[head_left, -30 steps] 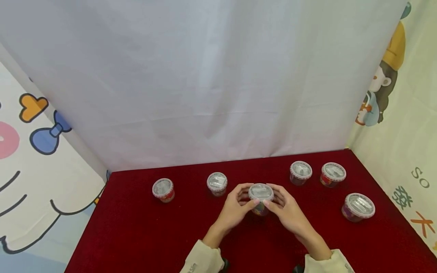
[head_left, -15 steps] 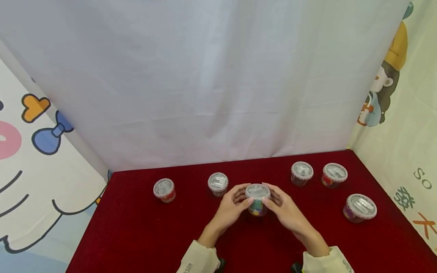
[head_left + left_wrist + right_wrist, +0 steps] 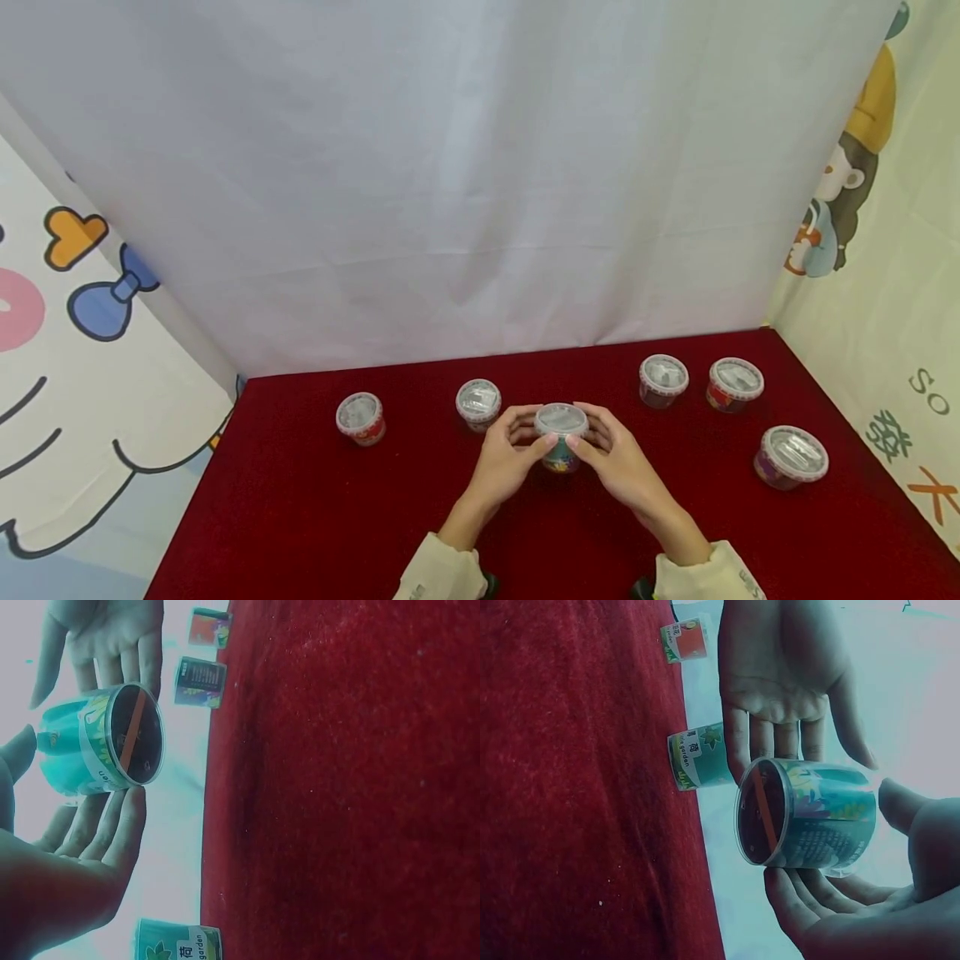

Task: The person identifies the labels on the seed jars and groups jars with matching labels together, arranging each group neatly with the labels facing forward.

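I count six tubs [image 3: 561, 460] with six lids [image 3: 562, 419] on them in front of me. There's one left hand [image 3: 504, 454], one right hand [image 3: 622, 462], two sleeves [image 3: 442, 571], one table [image 3: 330, 517] and three hanging cloths [image 3: 420, 183].

A lidded, teal-printed tub [image 3: 561, 423] is held upright above the red cloth [image 3: 337, 517] between left grip [image 3: 504, 458] and right grip [image 3: 621, 467].

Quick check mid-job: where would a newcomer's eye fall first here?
Probably on the round, teal-labelled plastic tub, held above the dark red cloth between the left hand and right hand, near the middle of the head view. Next, perhaps, the orange heart and blue bow printed on the pale hanging at far left.
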Demonstrator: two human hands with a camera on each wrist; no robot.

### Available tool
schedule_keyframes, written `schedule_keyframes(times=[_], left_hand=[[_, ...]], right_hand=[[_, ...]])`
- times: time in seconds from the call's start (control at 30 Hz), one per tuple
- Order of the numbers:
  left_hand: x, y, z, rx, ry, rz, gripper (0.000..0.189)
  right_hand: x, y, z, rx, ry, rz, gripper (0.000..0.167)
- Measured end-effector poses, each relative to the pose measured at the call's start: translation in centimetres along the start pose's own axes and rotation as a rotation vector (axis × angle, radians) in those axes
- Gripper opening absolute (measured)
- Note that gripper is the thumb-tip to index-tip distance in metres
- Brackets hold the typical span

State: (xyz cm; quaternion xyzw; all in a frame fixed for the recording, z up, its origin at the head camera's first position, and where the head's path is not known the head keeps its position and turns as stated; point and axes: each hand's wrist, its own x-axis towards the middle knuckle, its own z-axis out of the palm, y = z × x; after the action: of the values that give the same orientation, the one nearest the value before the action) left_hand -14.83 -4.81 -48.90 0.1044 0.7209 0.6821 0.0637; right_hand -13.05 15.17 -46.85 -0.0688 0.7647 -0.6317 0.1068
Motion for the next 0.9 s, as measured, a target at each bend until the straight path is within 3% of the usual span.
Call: schedule_keyframes(times=[0.13,0.47,0.8,0.9], left_hand=[[0.02,-0.03,-0.06,0.002,-0.003,-0.011,0.046],[-0.08,0.1,-0.82,0.003,-0.084,-0.046,0.047],[-0.11,0.02,-0.44,0.007,0.017,-0.013,0.05],[-0.13,0.12,-0.38,0.008,0.017,-0.012,0.048]], right_hand=[[0.1,0.09,-0.11,0.001,-0.021,-0.005,0.058],[0.36,0.02,-0.46,0.018,-0.088,-0.011,0.059],[0.51,-0.22,0.21,0.028,-0.031,0.012,0.058],[0.7,-0.28,0.17,0.024,-0.03,0.011,0.057]])
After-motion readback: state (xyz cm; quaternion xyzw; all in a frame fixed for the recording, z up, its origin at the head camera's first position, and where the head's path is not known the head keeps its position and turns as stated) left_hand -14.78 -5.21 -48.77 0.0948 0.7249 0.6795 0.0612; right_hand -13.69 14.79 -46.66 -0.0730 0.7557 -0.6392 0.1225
